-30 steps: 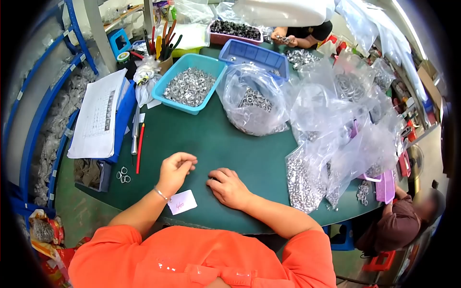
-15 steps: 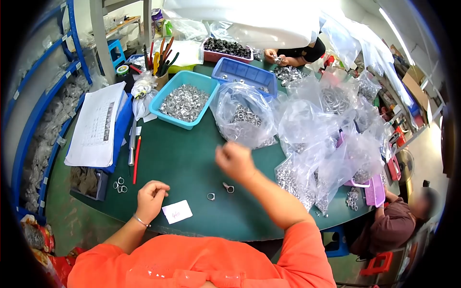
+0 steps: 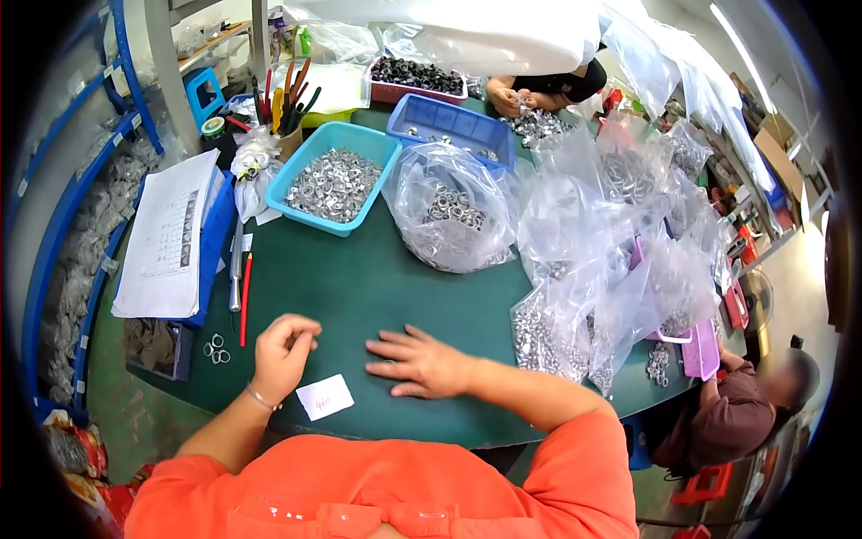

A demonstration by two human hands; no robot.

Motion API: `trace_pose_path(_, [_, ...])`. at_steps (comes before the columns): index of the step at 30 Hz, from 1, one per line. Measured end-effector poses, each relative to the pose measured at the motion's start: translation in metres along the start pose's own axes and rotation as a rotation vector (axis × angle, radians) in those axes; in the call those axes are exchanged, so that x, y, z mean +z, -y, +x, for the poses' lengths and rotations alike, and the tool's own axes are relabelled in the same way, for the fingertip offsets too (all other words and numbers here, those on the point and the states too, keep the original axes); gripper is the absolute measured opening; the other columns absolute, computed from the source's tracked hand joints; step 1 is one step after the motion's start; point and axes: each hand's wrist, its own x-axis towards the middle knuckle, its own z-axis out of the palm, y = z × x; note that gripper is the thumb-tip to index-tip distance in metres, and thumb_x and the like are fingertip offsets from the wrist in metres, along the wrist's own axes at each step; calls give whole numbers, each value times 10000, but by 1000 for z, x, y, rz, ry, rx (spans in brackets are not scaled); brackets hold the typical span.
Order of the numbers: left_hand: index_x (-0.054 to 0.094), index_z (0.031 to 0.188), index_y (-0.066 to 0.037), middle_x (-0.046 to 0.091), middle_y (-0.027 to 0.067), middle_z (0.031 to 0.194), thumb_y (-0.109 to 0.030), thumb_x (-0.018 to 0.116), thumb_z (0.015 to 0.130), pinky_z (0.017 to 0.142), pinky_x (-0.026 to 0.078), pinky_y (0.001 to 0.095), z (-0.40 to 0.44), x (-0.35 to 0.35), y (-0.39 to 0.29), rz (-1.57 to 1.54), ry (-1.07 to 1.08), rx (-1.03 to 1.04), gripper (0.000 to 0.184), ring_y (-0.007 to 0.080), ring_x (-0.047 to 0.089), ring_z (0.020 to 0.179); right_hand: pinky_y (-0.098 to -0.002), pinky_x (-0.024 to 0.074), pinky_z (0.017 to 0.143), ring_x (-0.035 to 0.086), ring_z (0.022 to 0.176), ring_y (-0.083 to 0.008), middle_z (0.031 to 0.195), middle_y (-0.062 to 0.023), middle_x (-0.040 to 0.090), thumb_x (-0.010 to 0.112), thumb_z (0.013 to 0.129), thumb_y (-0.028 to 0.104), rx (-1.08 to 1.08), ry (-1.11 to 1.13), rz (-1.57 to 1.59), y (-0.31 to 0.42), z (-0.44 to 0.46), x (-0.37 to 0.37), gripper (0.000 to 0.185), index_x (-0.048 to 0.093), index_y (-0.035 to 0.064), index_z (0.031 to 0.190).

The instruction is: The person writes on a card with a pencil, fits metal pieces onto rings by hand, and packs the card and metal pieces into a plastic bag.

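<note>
My right hand (image 3: 424, 364) lies with its fingers spread on the green table, over the spot of the small metal clamp rings. A bit of ring shows between the fingers; the rest is covered. My left hand (image 3: 283, 355) is curled, thumb against fingers, above the table; whatever it may hold is hidden. Just right of its wrist lies a white card (image 3: 325, 397) with a handwritten number. A small group of metal clamp rings (image 3: 215, 349) sits left of that hand. Farther back stand a turquoise bin (image 3: 348, 225) of metal rings and a clear bag (image 3: 453, 220) of rings.
A red pencil (image 3: 245, 301) and a screwdriver-like tool (image 3: 235, 274) lie beside printed sheets (image 3: 162, 242). A blue bin (image 3: 453, 128) stands behind. Filled plastic bags (image 3: 575, 220) crowd the right side. One co-worker's hands (image 3: 510, 101) handle parts at the back; another person (image 3: 727, 409) sits at right.
My right hand has come down toward me from a raised, closed pose and spread over the two loose rings. My left hand stays curled. The view has shifted slightly.
</note>
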Motion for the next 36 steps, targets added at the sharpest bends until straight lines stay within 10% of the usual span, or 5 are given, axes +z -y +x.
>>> trace_pose_path(3, [588, 911, -2, 595, 55, 819, 34, 495, 828, 601, 464, 221, 46, 26, -23, -76, 93, 12, 129, 106, 576, 668, -466, 332, 972, 403, 1186, -321, 1283, -121, 424, 534, 851, 246, 40, -71, 57, 6, -26, 19, 316, 533, 131, 1146])
trace_pose_path(10, [574, 966, -37, 606, 42, 828, -96, 536, 836, 605, 423, 253, 193, 135, -80, -850, 186, -369, 148, 120, 544, 683, -364, 423, 545, 470, 629, -247, 720, -92, 424, 634, 735, 151, 304, -403, -61, 8, -32, 30, 186, 477, 57, 697])
trace_pose_path(31, [561, 802, -61, 608, 37, 755, -192, 487, 861, 575, 458, 263, 261, 212, -69, -949, 151, -636, 162, 134, 574, 637, -351, 415, 421, 488, 456, -246, 533, -75, 452, 619, 708, 103, 368, -598, -150, -3, -34, 20, 217, 442, 73, 586])
trace_pose_path(36, [568, 810, -48, 607, 52, 756, -193, 477, 865, 582, 466, 273, 265, 210, -57, -986, 142, -631, 179, 153, 575, 640, -353, 379, 409, 474, 448, -256, 546, -92, 452, 630, 708, 24, 265, -1076, -239, -34, 20, -74, 249, 416, 66, 589])
